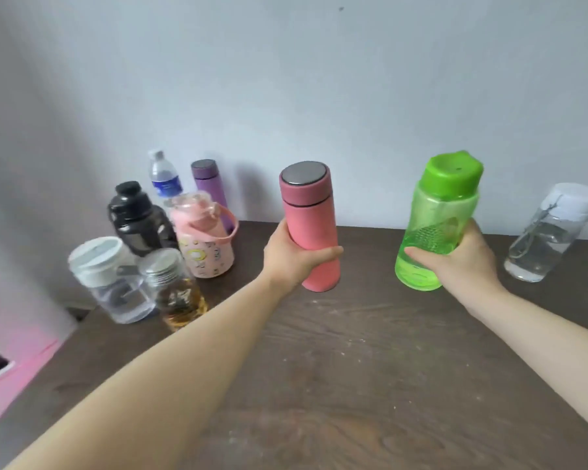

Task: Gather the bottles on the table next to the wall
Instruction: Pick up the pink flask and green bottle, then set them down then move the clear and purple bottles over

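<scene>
The left hand [294, 257] was wrapped around the lower half of the pink flask [309, 225], fingers behind it and thumb across the front, the flask upright with its steel-topped cap above the grip. The right hand [462, 262] clasped the green bottle [438, 222] low on its body, fingers curled over its front, the bottle tilted slightly. Whether either base touched the dark wooden table [353, 368] could not be told. Left of the left fingers, six bottles [170, 239] stood bunched by the wall [286, 79]: clear, amber, black, pale pink with a handle, purple, and a water bottle. Right of the right fingers stood a clear white-capped bottle [550, 232], apart.
</scene>
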